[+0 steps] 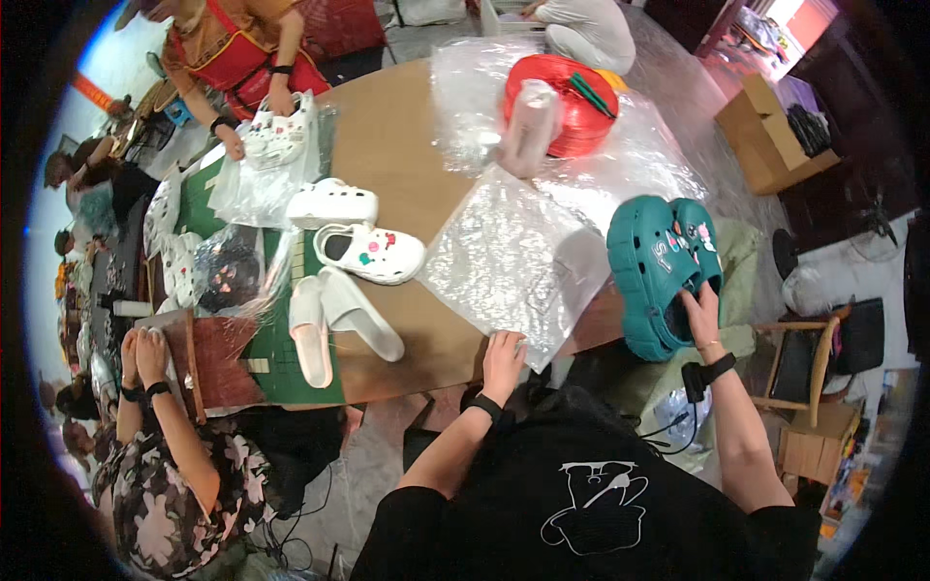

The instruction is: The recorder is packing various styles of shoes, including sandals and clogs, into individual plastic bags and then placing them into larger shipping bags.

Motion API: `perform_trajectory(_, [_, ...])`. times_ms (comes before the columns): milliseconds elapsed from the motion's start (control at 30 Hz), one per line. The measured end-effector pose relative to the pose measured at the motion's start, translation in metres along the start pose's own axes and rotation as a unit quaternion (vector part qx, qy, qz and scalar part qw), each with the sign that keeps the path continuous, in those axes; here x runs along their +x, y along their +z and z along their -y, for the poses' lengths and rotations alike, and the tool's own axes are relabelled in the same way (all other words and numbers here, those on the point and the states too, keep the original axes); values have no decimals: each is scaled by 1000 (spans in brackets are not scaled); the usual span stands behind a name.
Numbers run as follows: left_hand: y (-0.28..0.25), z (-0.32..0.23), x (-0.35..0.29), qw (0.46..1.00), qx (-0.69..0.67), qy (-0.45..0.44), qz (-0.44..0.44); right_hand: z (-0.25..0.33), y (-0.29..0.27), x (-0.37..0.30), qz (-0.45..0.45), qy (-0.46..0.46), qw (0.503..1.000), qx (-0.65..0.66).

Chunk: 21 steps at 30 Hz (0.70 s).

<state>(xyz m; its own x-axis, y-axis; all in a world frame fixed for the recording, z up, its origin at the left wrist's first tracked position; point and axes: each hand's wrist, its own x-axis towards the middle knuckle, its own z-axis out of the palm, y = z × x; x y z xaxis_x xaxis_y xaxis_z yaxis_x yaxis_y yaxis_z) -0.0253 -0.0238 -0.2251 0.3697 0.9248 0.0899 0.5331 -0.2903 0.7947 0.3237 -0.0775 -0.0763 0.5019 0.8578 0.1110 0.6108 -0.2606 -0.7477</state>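
Note:
My right hand (pixel 701 318) grips a pair of teal clogs (pixel 641 273) by the heel opening, thumb and fingers around the edge. The clogs stand side by side, toes pointing away, with decorative charms on their uppers. A clear plastic bag (pixel 513 257) lies flat in front of me, its near corner pointing toward my body. At that near edge my left hand (pixel 504 366) is closed on the bag's film. Left of the bag lie a white clog with charms (pixel 376 254), another white clog (pixel 334 205) and a pair of pale slides (pixel 351 315).
A red roll of plastic twine (pixel 579 126) and a clear rolled piece of plastic (pixel 530 121) stand on plastic sheeting at the far side. A co-worker (pixel 237 58) handles bagged white clogs (pixel 278 136) at far left. Another person's hands (pixel 145 356) rest at near left. A wooden chair (pixel 806 363) stands at right.

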Motion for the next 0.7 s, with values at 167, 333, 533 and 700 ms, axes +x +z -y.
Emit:
perform_trajectory(167, [61, -26, 7, 993, 93, 67, 12, -54, -44, -39, 46, -25, 994, -95])
perform_trajectory(333, [81, -18, 18, 990, 131, 46, 7, -95, -26, -73, 148, -60, 970, -185])
perform_trajectory(533, [85, -2, 22, 999, 15, -10, -47, -94, -2, -75, 222, -115, 952, -175])
perform_trajectory(700, [81, -10, 16, 996, -51, -40, -61, -76, 4, -64, 271, -167, 930, -185])
